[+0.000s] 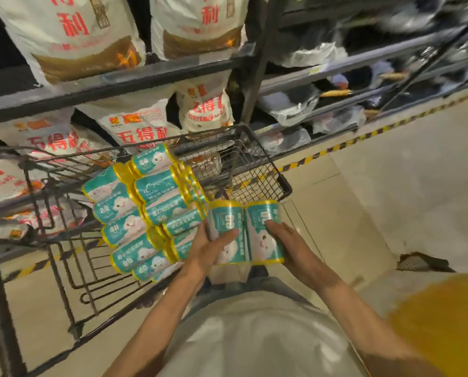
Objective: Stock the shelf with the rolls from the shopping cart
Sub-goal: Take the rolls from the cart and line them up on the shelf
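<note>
— How many rolls?

— Two in the hands, side by side and touching. To the left of them the cart (257,170) holds a stack (145,210) of about a dozen more; I cannot count them exactly.

— And the grip?

— The left hand (208,250) wraps the left roll (226,221), thumb across its front, fingers behind. The right hand (287,240) clasps the right roll (262,232), fingers curled over its face.

— How do they look?

— Teal wrappers with yellow bands at both ends and a white cartoon face with pink cheeks.

— Anything beyond the hands?

— A shelf (145,74) with several white sacks (64,31) printed in red, above and behind the cart.
</note>
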